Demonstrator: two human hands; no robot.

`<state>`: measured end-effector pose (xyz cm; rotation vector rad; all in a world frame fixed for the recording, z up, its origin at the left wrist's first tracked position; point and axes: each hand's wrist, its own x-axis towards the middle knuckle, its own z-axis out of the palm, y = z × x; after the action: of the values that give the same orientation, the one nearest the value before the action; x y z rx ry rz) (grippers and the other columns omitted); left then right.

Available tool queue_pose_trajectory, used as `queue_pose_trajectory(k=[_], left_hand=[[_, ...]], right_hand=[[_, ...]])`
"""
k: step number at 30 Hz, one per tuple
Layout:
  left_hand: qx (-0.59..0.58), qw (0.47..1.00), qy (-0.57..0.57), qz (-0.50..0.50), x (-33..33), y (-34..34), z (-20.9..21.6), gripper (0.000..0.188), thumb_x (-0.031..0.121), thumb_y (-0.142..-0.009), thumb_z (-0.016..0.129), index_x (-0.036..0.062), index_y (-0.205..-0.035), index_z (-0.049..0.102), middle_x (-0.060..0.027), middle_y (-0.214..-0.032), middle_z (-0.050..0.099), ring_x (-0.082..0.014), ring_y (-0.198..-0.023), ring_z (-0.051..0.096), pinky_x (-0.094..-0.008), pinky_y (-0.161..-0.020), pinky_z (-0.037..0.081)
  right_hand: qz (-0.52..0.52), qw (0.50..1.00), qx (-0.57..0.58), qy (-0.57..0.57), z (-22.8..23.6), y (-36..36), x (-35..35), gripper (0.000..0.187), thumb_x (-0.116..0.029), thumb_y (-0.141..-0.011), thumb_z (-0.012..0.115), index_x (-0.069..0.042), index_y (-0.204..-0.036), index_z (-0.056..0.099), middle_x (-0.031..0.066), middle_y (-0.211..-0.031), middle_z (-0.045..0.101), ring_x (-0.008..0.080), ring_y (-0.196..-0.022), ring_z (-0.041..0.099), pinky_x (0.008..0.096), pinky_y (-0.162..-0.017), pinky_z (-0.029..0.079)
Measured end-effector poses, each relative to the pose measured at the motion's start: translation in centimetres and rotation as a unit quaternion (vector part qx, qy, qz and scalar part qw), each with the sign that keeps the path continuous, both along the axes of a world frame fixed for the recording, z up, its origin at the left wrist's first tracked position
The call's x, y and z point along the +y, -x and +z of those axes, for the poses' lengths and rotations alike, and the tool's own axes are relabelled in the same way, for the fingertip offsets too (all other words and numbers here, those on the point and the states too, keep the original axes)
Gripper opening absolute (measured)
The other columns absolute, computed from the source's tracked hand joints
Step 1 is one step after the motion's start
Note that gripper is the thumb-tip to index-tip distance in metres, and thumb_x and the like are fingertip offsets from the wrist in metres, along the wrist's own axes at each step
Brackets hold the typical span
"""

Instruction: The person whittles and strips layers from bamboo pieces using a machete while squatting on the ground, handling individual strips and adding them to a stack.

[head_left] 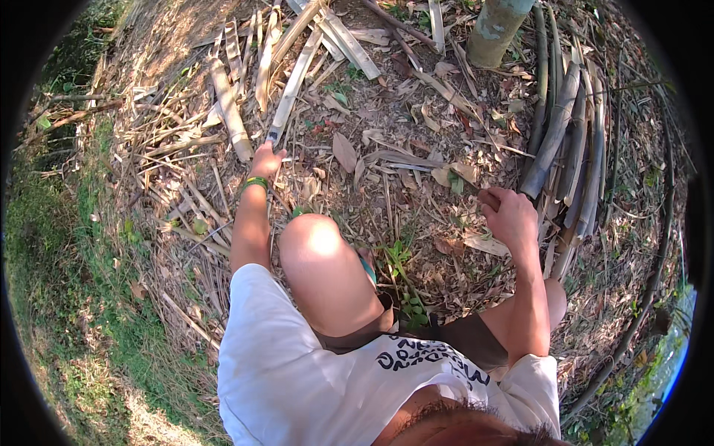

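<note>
My left hand [265, 160], with a green band at the wrist, reaches forward and is closed at the near end of a long pale split bamboo strip [295, 83]. A small dark patch shows on the strip just beyond my fingers. Off to the right, my right hand [512, 213] is held low over the leaf litter with its fingers bent and pressed together. A thin dark edge [468, 181] appears beside its fingertips, among leaves; what it belongs to is too unclear to name.
More split bamboo pieces [346, 44] lie at the far left. Dark bamboo poles [554, 134] are bundled at the right, near a tree trunk [497, 33]. Dry sticks [197, 201] cover the ground left of my arm. My bent knee [316, 245] rises between my arms.
</note>
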<state>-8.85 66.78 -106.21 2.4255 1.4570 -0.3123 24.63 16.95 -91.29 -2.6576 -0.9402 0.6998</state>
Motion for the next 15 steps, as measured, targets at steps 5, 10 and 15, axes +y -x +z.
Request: queue_pose_trajectory(k=[5,10,15], left_hand=[[-0.059,0.989,-0.136,-0.019,4.7,-8.6,-6.0,0.079,0.042,-0.079,0.077,0.0034,-0.139,0.042,-0.0241,-0.132,0.054,-0.0404,-0.123,0.054,-0.0493,-0.102,0.045],[-0.015,0.999,-0.034,0.014,8.3,-10.3,-7.9,0.084,0.043,-0.076,0.080,0.0035,-0.139,0.041,-0.0238,-0.130,0.056,-0.0407,-0.121,0.055,-0.0492,-0.101,0.045],[-0.114,0.989,-0.091,-0.017,9.0,-9.4,-6.9,0.074,0.037,-0.074,0.080,-0.0025,-0.128,0.050,-0.0269,-0.125,0.057,-0.0438,-0.108,0.061,-0.0492,-0.094,0.050]], right_hand=[[0.005,0.998,-0.018,0.052,1.4,0.0,4.7,0.027,-0.022,-0.077,0.072,-0.013,-0.103,0.076,0.0141,-0.084,0.072,0.0334,-0.081,0.070,0.0439,-0.078,0.055],[0.004,0.993,-0.058,0.105,2.1,0.9,9.2,0.015,-0.021,-0.078,0.068,-0.018,-0.089,0.077,0.0122,-0.081,0.072,0.0309,-0.082,0.070,0.0426,-0.076,0.057],[-0.030,0.992,-0.027,0.123,1.9,0.5,11.2,0.017,-0.022,-0.076,0.071,-0.017,-0.091,0.078,0.0128,-0.082,0.072,0.0313,-0.083,0.070,0.0421,-0.079,0.056]])
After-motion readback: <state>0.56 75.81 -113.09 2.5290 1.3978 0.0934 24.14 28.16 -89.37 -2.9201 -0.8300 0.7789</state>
